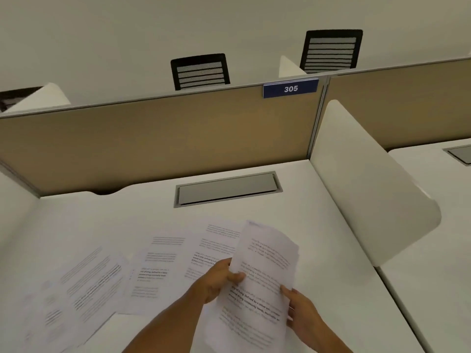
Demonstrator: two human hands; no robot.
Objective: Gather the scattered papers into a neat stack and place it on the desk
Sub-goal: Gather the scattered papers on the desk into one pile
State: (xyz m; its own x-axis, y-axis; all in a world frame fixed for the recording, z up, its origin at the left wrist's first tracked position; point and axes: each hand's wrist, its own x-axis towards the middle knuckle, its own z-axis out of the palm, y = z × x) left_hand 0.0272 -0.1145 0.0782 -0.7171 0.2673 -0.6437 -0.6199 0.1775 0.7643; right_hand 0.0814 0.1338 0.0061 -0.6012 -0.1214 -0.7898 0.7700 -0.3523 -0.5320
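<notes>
A bundle of printed white sheets is held above the white desk, its pages not quite aligned. My left hand grips its left edge with the thumb on top. At the bundle's right edge my right hand pinches the sheets. Several more printed papers lie spread flat on the desk to the left, overlapping each other, with some fanned toward the front left corner.
A grey cable hatch is set into the desk behind the papers. A tan partition with a blue "305" sign closes the back. A white side divider stands at right; two black chairs show beyond.
</notes>
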